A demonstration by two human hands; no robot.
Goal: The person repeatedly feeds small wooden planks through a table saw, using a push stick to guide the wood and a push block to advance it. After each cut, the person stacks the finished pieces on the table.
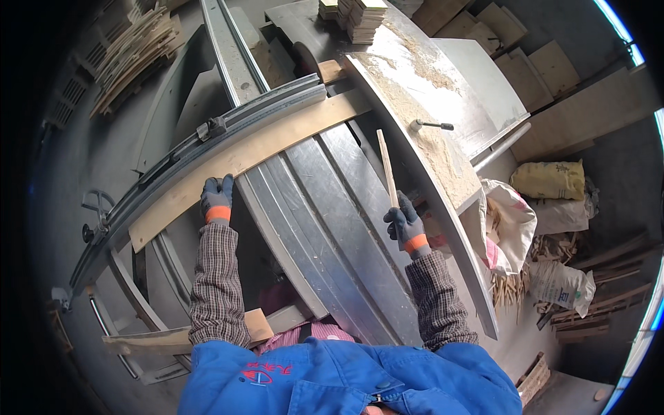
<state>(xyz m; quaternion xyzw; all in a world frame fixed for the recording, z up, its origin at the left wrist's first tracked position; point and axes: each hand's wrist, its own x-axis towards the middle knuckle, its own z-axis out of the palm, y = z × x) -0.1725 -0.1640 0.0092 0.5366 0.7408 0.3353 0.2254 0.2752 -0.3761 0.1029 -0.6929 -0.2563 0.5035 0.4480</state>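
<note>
My left hand [217, 198], in a grey glove with an orange cuff, grips the near edge of a long, pale plywood board [283, 138]. The board lies slantwise along a metal fence [173, 155], across the ribbed metal sliding table [325, 207] of a panel saw. My right hand [406, 225], gloved alike, is closed around the lower end of a thin wooden strip [385, 162]. That strip points up and away, over the gap beside the long guide bar [443, 200]. A small wood piece [332, 70] sits past the board's far end.
Sawdust covers the metal side table [443, 90], where a black-handled lever [432, 126] sticks up. Stacked small boards [363, 24] stand at its far edge. Thin sheets [131, 59] are piled far left. Sacks [550, 181] and wood scraps [508, 287] lie at right. Another board [152, 342] rests near my left elbow.
</note>
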